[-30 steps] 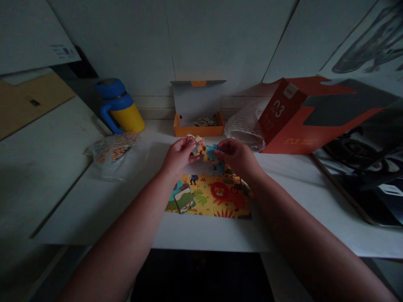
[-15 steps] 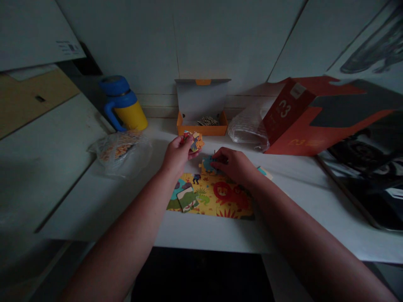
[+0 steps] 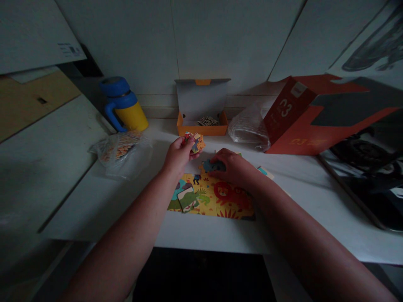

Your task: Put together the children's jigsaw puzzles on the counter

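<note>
"Near side first. What lay on the table (image 3: pixel 75 214)?"

"Puzzle section (image 3: pixel 208 205), just in from the front edge, roughly parallel to it. Yellow ground, red lion on the right part, green reptile mid-way. Loose green-and-white piece (image 3: pixel 189 199) sat on top, left part, askew."

"Right hand (image 3: pixel 234 167)?"

"Over the section's far edge. Blue piece (image 3: pixel 208 166) lay under the thumb and fingertips, poking out leftward, yellowish at its left end. Fingers curled round it; pinched or only pressed, couldn't tell. Joined to the section? Couldn't tell either. Pale piece (image 3: pixel 266 172) with a blue patch showed just beyond the forearm, toward the right edge."

"Left hand (image 3: pixel 179 152)?"

"A bit farther back. Thumb and fingers closed on held pieces (image 3: pixel 198 143), which stuck out right of the fingertips. Face showed a spotted orange animal, some red near the thumb."

"Behind that?"

"Clear bag (image 3: pixel 121 155) of pieces by the left edge. Orange box (image 3: pixel 201 130) near the far edge, lid up, more pieces inside. Blue-and-yellow jug (image 3: pixel 130 115) at the far left corner."
</note>
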`<state>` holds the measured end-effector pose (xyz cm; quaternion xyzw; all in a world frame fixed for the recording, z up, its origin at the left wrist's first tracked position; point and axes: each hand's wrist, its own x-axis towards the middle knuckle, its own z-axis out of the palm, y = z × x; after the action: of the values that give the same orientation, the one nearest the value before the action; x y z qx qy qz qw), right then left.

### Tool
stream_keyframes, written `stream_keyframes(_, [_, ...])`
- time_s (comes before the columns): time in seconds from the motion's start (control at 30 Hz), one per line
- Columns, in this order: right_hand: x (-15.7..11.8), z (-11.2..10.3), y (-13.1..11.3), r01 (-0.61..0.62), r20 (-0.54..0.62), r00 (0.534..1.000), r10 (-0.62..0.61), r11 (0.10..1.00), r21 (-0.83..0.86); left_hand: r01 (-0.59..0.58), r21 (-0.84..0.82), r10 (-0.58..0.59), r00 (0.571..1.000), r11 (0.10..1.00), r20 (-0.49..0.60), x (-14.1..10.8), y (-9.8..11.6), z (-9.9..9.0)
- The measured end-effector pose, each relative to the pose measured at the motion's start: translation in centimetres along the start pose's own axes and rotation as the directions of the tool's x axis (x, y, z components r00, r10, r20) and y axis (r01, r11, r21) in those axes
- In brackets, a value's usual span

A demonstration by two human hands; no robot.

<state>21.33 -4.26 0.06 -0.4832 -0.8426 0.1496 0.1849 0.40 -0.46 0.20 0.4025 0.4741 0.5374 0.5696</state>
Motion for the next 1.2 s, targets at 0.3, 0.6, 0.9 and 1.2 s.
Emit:
stream_keyframes(0.3, [0.3,-0.1,-0.5,-0.165,-0.261,0.938,0.229,0.955,0.245,-0.015,0.011,0.014,0.992,1.0,0.129,-0.2,-0.6,0.3])
stream_keyframes(0.6, [0.9,0.7,0.5,-0.228,-0.127,0.902,0.413,0.704,0.673,0.049,0.07,-0.065,0.963,0.996,0.26,-1.3,-0.7,1.2])
stream_keyframes(0.9, [0.8,0.4,0.3,-0.242,-0.071,0.919,0.388,0.695,0.677,0.031,-0.109,-0.02,0.995,0.994,0.095,-0.2,0.1,0.3])
stream_keyframes(1.2, [0.3,0.5,0.1,-0.231,-0.016,0.936,0.351,0.65,0.724,-0.128,-0.34,0.059,0.977,0.932,-0.207,1.9,4.0,-3.5])
